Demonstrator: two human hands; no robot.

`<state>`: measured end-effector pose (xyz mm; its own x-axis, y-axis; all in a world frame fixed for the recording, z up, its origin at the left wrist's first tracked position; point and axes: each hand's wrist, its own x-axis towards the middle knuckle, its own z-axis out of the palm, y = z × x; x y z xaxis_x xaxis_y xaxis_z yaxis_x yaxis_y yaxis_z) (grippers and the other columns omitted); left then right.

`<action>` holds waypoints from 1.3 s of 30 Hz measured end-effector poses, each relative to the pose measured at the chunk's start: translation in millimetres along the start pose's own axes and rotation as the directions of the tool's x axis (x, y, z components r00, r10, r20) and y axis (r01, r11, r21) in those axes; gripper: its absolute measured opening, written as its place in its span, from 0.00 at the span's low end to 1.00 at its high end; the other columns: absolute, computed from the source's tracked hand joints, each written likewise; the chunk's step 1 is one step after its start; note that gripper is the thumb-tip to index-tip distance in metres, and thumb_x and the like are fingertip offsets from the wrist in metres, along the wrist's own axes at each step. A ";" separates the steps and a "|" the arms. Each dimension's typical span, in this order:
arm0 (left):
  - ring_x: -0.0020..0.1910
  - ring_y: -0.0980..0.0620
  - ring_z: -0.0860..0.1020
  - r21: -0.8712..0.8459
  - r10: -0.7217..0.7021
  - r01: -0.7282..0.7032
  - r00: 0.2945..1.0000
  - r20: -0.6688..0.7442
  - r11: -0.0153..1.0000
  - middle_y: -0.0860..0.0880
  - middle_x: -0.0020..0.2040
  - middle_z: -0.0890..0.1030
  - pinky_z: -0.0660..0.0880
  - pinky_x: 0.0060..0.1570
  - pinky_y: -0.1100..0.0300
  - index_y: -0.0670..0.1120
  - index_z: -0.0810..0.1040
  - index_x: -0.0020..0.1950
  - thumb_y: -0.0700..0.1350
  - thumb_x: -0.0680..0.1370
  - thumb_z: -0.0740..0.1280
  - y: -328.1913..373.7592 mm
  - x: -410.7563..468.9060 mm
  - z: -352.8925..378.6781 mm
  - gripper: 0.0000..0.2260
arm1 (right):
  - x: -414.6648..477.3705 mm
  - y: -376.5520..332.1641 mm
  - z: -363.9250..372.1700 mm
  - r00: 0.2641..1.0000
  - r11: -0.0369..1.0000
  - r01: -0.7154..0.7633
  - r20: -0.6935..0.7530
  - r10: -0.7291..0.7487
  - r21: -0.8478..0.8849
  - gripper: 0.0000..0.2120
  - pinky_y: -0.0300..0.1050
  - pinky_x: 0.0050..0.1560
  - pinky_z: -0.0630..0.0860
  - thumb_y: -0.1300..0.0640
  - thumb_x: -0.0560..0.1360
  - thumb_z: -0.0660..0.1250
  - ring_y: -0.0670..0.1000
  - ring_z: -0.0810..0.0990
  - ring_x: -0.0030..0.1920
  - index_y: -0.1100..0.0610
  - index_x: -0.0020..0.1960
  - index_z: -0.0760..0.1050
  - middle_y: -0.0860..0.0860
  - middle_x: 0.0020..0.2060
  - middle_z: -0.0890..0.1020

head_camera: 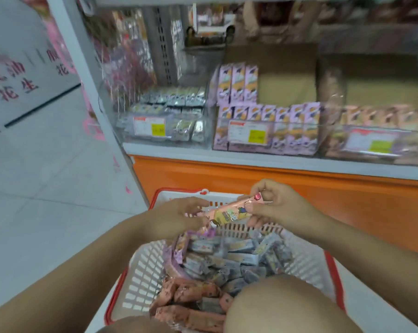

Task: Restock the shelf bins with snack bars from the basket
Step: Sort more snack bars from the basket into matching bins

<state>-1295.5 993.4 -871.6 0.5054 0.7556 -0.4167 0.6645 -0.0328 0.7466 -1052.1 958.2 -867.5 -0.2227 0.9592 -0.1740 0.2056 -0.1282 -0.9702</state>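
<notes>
A white basket with a red rim [140, 282] stands on the floor below me, filled with several grey, purple and pink snack bars [227, 260]. Above it my right hand [275, 207] pinches the right end of a pink snack bar [227, 212]. My left hand [176, 219] holds the bar's left end with curled fingers. On the shelf ahead stand clear bins: a left bin with grey bars [164, 118], a middle bin with purple bars [268, 126], and a right bin with pink bars [376, 138].
An orange base panel [251, 179] runs under the shelf, just behind the basket. A white shelf upright [92, 92] slants at the left. Grey tiled floor [47, 188] lies to the left. My knee [282, 308] covers the basket's near right corner.
</notes>
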 end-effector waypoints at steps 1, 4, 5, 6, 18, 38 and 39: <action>0.57 0.63 0.75 -0.056 0.031 -0.030 1.000 0.003 0.998 0.58 0.66 0.72 0.72 0.50 0.72 0.58 0.71 0.68 0.51 0.77 0.67 14.5 -5.3 -0.7 0.19 | -9.2 -9.3 -6.2 1.000 1.000 0.019 -0.009 -0.019 0.012 0.07 0.43 0.36 0.80 0.68 0.75 0.66 0.54 0.82 0.33 0.60 0.47 0.70 0.55 0.44 0.84; 0.54 0.58 0.79 -0.129 0.125 -0.124 0.992 0.003 0.984 0.59 0.54 0.80 0.73 0.58 0.61 0.58 0.77 0.60 0.56 0.72 0.72 55.4 -14.3 5.2 0.18 | -34.4 -33.8 -22.9 0.998 0.997 0.070 0.003 -0.070 -0.034 0.07 0.42 0.35 0.78 0.69 0.76 0.65 0.51 0.81 0.31 0.59 0.47 0.70 0.57 0.49 0.83; 0.52 0.56 0.81 -0.138 0.143 -0.142 0.990 0.000 0.980 0.57 0.52 0.81 0.74 0.56 0.59 0.56 0.78 0.59 0.56 0.70 0.73 67.7 -14.9 8.7 0.18 | -41.5 -40.7 -28.2 0.996 0.994 0.093 0.005 -0.092 -0.050 0.07 0.43 0.35 0.77 0.69 0.76 0.65 0.51 0.80 0.31 0.58 0.47 0.70 0.57 0.49 0.83; 0.50 0.53 0.82 -0.145 0.162 -0.160 0.987 0.000 0.976 0.54 0.52 0.81 0.76 0.54 0.57 0.53 0.79 0.59 0.53 0.71 0.74 79.9 -15.7 13.1 0.18 | -47.7 -47.1 -33.3 0.993 0.992 0.115 -0.001 -0.115 -0.060 0.08 0.43 0.36 0.77 0.69 0.76 0.65 0.51 0.79 0.31 0.58 0.47 0.71 0.56 0.48 0.84; 0.45 0.49 0.82 -0.460 0.176 -0.315 0.931 -0.319 0.830 0.43 0.48 0.83 0.78 0.48 0.56 0.45 0.77 0.57 0.48 0.75 0.70 193.1 9.6 77.5 0.13 | -99.9 -54.7 -68.3 0.842 0.921 0.360 -0.373 -0.391 -0.150 0.14 0.47 0.48 0.79 0.61 0.74 0.70 0.46 0.82 0.45 0.43 0.50 0.71 0.39 0.49 0.80; 0.76 0.52 0.51 0.342 0.336 -0.136 0.689 -0.642 0.930 0.53 0.77 0.56 0.50 0.75 0.45 0.59 0.60 0.74 0.50 0.80 0.61 242.6 118.0 113.1 0.23 | 44.8 -76.3 -236.8 0.669 0.967 0.125 -0.701 -0.247 -0.222 0.14 0.38 0.41 0.75 0.68 0.73 0.69 0.48 0.77 0.47 0.52 0.51 0.72 0.52 0.52 0.78; 0.77 0.52 0.49 0.366 0.331 -0.110 0.713 -0.618 0.924 0.54 0.77 0.54 0.46 0.74 0.44 0.60 0.57 0.75 0.50 0.80 0.60 240.6 119.1 112.7 0.24 | 55.2 -75.8 -241.2 0.675 0.969 0.105 -0.699 -0.234 -0.223 0.14 0.36 0.38 0.75 0.68 0.73 0.68 0.48 0.77 0.45 0.52 0.52 0.72 0.53 0.53 0.78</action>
<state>-1013.4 1001.7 -800.1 0.2395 0.9325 0.2705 0.7598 -0.3535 0.5456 -850.1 1081.7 -762.9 0.4680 0.8539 0.2275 0.3886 0.0324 -0.9208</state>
